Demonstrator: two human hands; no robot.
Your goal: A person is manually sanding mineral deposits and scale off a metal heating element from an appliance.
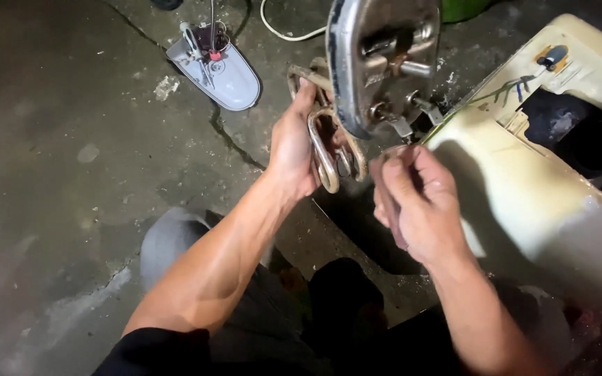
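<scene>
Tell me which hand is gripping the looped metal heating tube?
The left hand grips the looped, corroded metal heating tube; the right hand hovers beside it, fingers pinched.

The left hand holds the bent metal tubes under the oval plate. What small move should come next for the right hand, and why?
Probably the right hand should close its fingertips on the terminal under the oval metal plate. The left hand already grips the looped heating tubes, so the assembly seems steadied, and the right hand's fingers are pinched just below the plate's fittings.
</scene>
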